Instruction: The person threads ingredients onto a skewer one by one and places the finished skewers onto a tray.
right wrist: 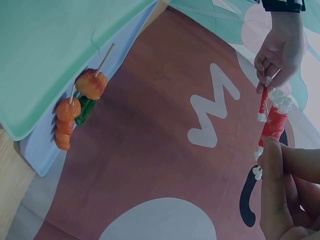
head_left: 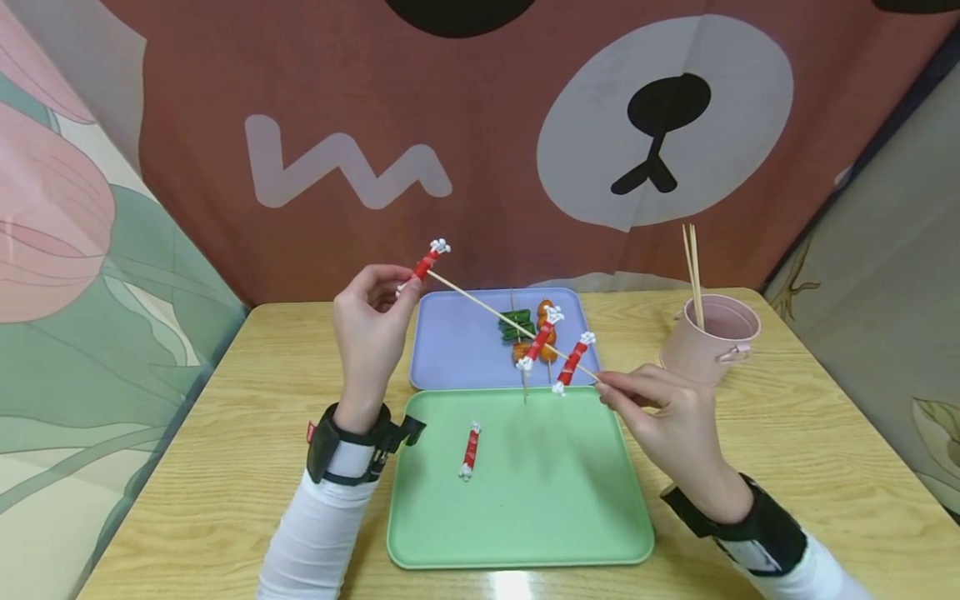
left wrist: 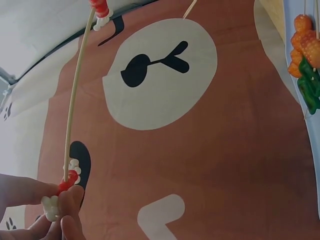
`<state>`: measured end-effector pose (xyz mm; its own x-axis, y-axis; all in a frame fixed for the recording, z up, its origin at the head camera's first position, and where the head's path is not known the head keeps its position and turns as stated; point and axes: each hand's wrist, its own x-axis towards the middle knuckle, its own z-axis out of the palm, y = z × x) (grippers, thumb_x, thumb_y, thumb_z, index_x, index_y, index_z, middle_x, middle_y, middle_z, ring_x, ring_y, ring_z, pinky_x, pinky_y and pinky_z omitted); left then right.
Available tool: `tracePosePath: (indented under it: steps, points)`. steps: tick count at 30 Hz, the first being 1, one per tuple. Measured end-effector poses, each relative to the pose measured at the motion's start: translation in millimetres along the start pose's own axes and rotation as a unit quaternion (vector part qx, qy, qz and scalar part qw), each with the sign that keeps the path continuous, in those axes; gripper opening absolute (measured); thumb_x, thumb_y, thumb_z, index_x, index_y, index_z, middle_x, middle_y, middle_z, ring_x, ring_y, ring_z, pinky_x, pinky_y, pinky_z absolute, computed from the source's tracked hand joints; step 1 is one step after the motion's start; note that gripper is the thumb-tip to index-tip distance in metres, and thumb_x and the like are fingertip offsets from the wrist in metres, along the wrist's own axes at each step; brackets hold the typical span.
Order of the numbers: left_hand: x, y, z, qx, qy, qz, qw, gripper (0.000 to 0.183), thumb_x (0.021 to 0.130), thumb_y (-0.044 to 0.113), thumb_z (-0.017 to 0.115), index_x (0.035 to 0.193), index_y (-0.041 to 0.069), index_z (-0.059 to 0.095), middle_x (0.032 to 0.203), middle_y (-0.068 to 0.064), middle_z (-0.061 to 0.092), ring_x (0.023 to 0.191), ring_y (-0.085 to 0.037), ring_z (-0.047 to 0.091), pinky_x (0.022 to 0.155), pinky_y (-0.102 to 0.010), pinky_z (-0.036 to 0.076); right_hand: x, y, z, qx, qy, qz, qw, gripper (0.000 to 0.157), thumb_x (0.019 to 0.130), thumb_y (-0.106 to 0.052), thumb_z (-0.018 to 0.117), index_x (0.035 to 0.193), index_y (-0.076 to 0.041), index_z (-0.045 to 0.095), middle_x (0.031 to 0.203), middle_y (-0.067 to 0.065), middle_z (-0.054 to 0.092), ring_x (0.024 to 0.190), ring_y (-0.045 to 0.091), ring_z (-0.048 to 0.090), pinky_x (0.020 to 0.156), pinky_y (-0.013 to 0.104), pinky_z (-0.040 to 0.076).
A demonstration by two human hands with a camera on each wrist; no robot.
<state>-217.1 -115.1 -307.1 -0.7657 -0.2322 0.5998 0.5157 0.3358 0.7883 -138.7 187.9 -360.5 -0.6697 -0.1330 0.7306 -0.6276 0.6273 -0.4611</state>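
Note:
My left hand [head_left: 367, 329] pinches a red piece with white knobbly ends [head_left: 432, 256] at the far tip of a thin wooden skewer [head_left: 477, 299]. The skewer's other end is pinched between the thumb and fingers of my right hand [head_left: 671, 417]. Two similar red pieces, one nearer the middle [head_left: 541, 342] and one close to the right fingertips [head_left: 572, 366], are threaded crosswise on the stick. In the left wrist view, the skewer tip meets the held red piece [left wrist: 70, 182] between thumb and fingers. Another red piece [head_left: 470, 451] lies on the green tray [head_left: 525, 525].
Behind the green tray is a blue-purple tray [head_left: 461, 358] with skewered toy food: green pieces [head_left: 516, 323] and orange pieces [head_left: 546, 310]. A pink bucket [head_left: 690, 350] holding several wooden sticks [head_left: 693, 275] stands at the back right of the wooden table [head_left: 270, 400].

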Motion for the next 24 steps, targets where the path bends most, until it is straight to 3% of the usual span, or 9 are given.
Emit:
tracePosePath:
  steps: [14,24]
  points:
    - [-2.9,2.5,2.8,-0.017,-0.011,-0.008,0.9998,0.013,0.083,0.015,0.072,0.089,0.003,0.071,0.08,-0.01,0.07,0.064,-0.013,0.06,0.062,-0.021,0.051,1,2,2.8,-0.015,0.01,-0.01,1.0,0.022,0.066,0.004,0.082,0.085,-0.005,0.077,0.068,-0.001,0.069,0.061,0.003,0.063,0.062,0.006,0.049]
    - [-12.4,3.5,17.8,-0.035,-0.044,-0.002,0.9984,0.008,0.082,0.011,0.072,0.087,0.004,0.071,0.079,-0.008,0.072,0.062,-0.013,0.06,0.058,-0.022,0.049,3,4,7.5,0.0,0.012,-0.011,1.0,0.021,0.067,0.003,0.082,0.086,-0.004,0.077,0.07,0.001,0.07,0.062,0.004,0.064,0.062,0.007,0.05]
